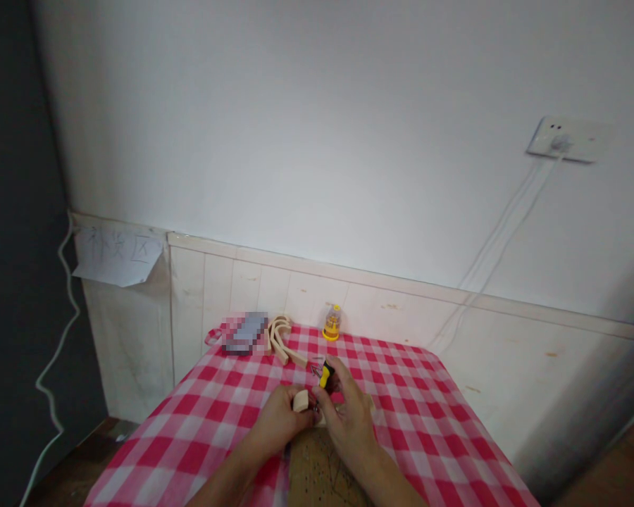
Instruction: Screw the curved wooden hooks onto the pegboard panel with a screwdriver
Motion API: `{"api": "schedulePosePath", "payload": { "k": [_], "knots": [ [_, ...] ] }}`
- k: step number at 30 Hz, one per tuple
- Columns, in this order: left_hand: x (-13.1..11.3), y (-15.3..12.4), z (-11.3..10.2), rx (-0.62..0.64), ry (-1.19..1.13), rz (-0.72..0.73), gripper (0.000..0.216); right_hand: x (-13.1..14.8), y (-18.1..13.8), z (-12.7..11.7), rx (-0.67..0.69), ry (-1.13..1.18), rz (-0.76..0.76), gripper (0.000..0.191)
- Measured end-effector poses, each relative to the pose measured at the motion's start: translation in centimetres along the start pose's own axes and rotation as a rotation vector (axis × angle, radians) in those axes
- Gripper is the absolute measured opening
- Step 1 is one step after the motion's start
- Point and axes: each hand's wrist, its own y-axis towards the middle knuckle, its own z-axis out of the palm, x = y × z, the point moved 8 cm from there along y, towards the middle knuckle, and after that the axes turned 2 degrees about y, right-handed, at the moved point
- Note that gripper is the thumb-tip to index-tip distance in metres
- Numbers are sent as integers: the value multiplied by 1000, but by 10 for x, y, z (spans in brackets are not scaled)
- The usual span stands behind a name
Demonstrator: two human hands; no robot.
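Observation:
My left hand [284, 417] is closed around a pale wooden piece [301, 401], its end showing between thumb and fingers. Close beside it, my right hand [353, 417] grips a screwdriver [325, 374] with a yellow and black handle. The screwdriver's tip is hidden among the fingers, near the wooden piece. Some small thin metal items [315, 370] lie just past the handle, too small to name. Below both hands is a brown board [317, 470] covered in dark specks, on the table.
A red and white checked cloth [412, 415] covers the table. At its far edge are several curved wooden pieces [281, 341], a pixelated flat grey object [247, 333] and a clear bottle with yellow cap and label [332, 324]. Cables hang from a wall socket [570, 139].

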Motion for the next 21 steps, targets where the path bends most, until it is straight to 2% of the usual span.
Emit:
{"api": "schedulePosePath", "payload": {
  "k": [12,21],
  "knots": [
    [6,2,-4,-60,91,7,26,9,-7,1,12,-19,-105,50],
    [6,2,-4,-83,105,20,25,13,-6,-4,-42,-52,-129,52]
  ]
}}
